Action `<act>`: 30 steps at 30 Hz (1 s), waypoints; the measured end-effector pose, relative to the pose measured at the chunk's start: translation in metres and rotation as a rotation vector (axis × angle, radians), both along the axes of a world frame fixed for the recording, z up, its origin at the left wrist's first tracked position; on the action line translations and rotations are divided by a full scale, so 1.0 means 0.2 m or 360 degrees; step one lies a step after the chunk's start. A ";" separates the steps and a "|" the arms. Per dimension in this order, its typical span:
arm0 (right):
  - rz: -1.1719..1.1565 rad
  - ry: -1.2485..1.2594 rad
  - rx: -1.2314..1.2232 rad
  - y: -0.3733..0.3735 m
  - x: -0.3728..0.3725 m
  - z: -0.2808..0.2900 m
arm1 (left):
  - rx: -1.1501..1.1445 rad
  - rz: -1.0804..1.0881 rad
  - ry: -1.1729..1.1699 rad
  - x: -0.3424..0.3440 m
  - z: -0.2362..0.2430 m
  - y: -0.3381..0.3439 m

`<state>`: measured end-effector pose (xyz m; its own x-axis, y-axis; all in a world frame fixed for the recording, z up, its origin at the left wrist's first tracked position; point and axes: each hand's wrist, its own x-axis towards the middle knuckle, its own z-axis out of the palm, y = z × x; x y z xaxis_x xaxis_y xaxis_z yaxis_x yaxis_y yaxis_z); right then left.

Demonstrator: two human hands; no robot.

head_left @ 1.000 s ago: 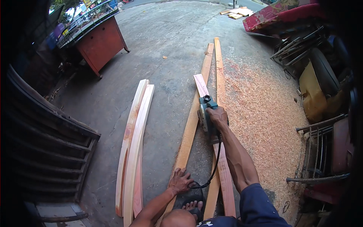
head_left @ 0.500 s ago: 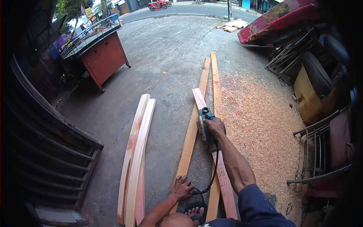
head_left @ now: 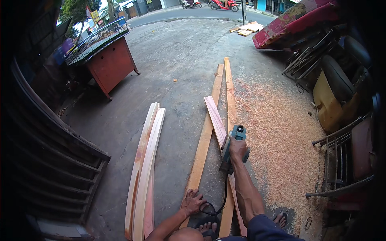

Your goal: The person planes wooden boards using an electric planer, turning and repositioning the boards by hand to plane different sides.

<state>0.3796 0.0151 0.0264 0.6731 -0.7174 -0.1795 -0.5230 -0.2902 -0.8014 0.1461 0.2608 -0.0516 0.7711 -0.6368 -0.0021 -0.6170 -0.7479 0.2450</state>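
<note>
My right hand (head_left: 238, 149) is closed round the handle of a blue-green electric planer (head_left: 227, 161). The planer is over the middle of a pinkish plank (head_left: 215, 117); whether its sole touches the wood I cannot tell. That plank lies aslant across two long boards, a left one (head_left: 203, 154) and a right one (head_left: 230, 96). With fingers spread, my left hand (head_left: 193, 201) rests on the near part of the left board. The planer's black cord (head_left: 220, 209) curls beside its fingertips. My sandalled foot (head_left: 208, 228) is close by.
Wood shavings (head_left: 277, 148) cover the floor to the right. Several planed strips (head_left: 146, 160) lie together at left. Stacked chairs (head_left: 341, 148) line the right side, a slatted metal frame (head_left: 60, 160) the left. A red cabinet (head_left: 112, 66) stands far left, more planks (head_left: 247, 28) far off.
My right hand has drawn the planer back toward me and a little right along the pinkish plank, baring more of its far part. My left hand stays put. Motorbikes have moved on the road.
</note>
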 end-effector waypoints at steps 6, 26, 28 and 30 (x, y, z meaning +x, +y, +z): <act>-0.0034 0.0093 0.0065 -0.02 0.03 0.03 | -0.0125 -0.0021 -0.0074 0.03 -0.03 -0.01; 0.0041 0.0098 0.0022 -0.12 0.21 0.05 | -0.0125 0.0018 -0.0094 0.04 0.00 -0.04; -0.0004 0.0062 -0.0028 -0.11 0.20 0.03 | -0.0113 0.0019 -0.0099 0.03 0.00 -0.06; -0.0037 -0.0008 -0.0096 -0.10 0.20 0.03 | -0.0138 0.0043 -0.0044 0.03 0.00 -0.06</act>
<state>0.4192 -0.0054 0.0326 0.6572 -0.7421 -0.1318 -0.5258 -0.3261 -0.7856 0.1518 0.2489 -0.0521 0.7869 -0.6128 0.0734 -0.6044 -0.7410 0.2926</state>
